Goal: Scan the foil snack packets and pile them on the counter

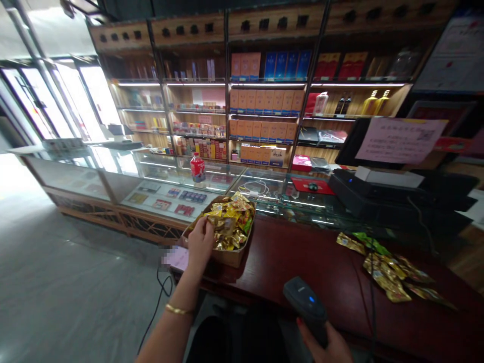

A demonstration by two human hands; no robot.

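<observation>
Gold packets crowd the box; the left hand, pinching one, could drag neighbours out. Right hand grips a scanner.

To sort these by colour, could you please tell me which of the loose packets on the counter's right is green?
The green packet lies just right of the leftmost gold packet; the others there look mainly gold.

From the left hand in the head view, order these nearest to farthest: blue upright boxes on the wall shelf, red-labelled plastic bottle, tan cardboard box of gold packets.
1. Tan cardboard box of gold packets: nearest, at the left hand.
2. Red-labelled plastic bottle: beyond the box, on the glass counter.
3. Blue upright boxes: farthest, high on the wall shelf.
</observation>
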